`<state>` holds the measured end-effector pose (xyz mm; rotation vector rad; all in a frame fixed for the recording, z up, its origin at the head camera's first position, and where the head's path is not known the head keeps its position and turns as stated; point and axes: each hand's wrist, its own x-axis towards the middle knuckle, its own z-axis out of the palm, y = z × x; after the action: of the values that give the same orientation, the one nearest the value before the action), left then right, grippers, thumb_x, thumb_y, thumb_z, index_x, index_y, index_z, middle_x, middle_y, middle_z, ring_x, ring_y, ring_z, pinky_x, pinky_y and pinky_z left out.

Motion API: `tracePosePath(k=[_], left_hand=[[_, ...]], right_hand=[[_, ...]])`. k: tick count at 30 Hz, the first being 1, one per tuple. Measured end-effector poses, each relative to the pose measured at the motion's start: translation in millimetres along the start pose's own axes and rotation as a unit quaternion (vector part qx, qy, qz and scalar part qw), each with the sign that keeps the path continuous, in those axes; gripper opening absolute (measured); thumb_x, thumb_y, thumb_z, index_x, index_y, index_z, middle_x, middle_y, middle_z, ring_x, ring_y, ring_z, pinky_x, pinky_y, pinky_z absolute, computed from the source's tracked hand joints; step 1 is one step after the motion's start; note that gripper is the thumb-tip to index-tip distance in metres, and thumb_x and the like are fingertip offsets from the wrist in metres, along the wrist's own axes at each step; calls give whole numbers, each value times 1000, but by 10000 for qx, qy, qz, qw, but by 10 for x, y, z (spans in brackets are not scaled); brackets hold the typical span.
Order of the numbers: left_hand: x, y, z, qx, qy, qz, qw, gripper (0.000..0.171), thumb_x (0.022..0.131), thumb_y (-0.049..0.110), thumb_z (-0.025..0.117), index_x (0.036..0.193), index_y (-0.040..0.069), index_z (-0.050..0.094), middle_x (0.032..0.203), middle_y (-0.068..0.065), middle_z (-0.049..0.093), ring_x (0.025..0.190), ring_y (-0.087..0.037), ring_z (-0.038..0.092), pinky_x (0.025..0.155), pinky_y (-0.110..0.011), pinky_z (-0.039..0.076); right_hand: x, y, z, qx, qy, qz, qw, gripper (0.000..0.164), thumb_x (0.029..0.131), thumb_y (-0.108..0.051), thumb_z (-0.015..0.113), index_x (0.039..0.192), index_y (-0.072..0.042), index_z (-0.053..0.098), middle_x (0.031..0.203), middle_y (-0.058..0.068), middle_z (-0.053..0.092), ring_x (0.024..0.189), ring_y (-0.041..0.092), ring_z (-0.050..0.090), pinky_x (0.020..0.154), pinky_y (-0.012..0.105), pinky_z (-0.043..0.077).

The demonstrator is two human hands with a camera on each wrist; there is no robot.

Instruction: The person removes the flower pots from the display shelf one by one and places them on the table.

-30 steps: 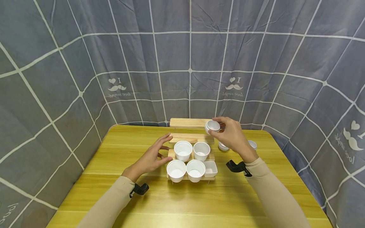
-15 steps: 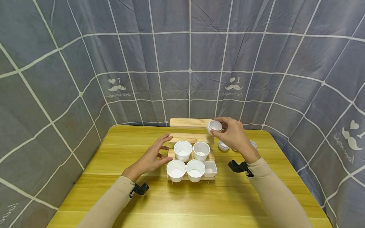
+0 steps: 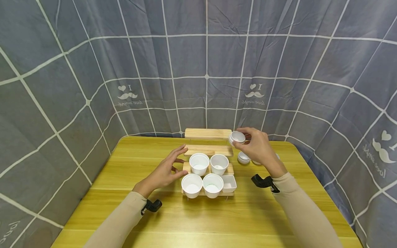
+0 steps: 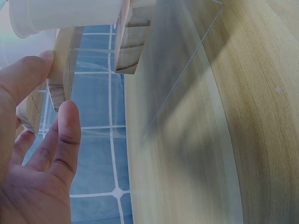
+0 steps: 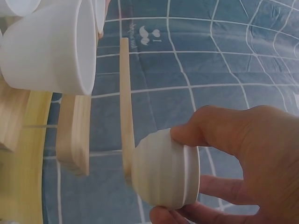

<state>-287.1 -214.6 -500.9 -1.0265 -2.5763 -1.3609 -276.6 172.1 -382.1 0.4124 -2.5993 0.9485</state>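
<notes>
My right hand [image 3: 257,146] pinches a small white ridged plastic pot [image 3: 238,136] between thumb and fingers, beside the right end of the top board [image 3: 207,133] of a stepped wooden rack. In the right wrist view the pot's ribbed side [image 5: 161,172] faces the board end. My left hand [image 3: 162,171] spreads along the rack's left side, fingertips at the third board [image 3: 207,150] and thumb at the board [image 4: 60,70] below it. White round cups [image 3: 199,163] fill part of the second step. On the lowest step stand two more round cups [image 3: 191,186] and a square cup [image 3: 229,184].
Right of the rack, a white ridged pot [image 3: 243,157] stands on the yellow wooden table [image 3: 149,224]. Other white containers there are mostly hidden behind my right hand. A grey checked curtain [image 3: 186,93] closes off the back and sides.
My right hand has shifted slightly to the right with the pot, from in front of the top board's end to just beside it. My left hand has stayed at the rack.
</notes>
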Motion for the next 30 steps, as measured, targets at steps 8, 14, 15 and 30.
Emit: tracePosePath(k=[8, 14, 15, 30], left_hand=[[5, 7, 6, -9, -19, -55, 10000, 94, 106, 9, 88, 183, 15, 36, 195, -12, 23, 145, -45, 72, 94, -31, 67], [2, 8, 7, -1, -25, -48, 10000, 93, 106, 10, 88, 183, 15, 35, 195, -13, 23, 145, -46, 72, 94, -31, 67], [2, 7, 8, 0, -26, -50, 10000, 93, 106, 11, 88, 183, 15, 35, 195, -13, 23, 145, -46, 72, 94, -31, 67], [-5, -19, 18, 0, -6, -35, 10000, 93, 107, 11, 88, 183, 16, 35, 196, -13, 22, 145, -46, 72, 94, -31, 68]], right_hand=[[-20, 43, -26, -63, -4, 94, 9999, 52, 103, -20, 89, 149, -1, 76, 137, 26, 82, 119, 45, 83, 94, 57, 71], [-31, 92, -46, -148, 27, 120, 9998, 51, 103, -20, 89, 148, 0, 77, 136, 25, 82, 117, 43, 83, 92, 54, 70], [-32, 99, -50, -157, 35, 122, 9998, 51, 102, -21, 89, 148, 0, 77, 135, 25, 83, 117, 43, 84, 92, 54, 70], [-102, 201, -100, -128, 55, 248, 9996, 52, 103, -20, 90, 148, 1, 77, 133, 27, 83, 116, 45, 82, 90, 52, 70]])
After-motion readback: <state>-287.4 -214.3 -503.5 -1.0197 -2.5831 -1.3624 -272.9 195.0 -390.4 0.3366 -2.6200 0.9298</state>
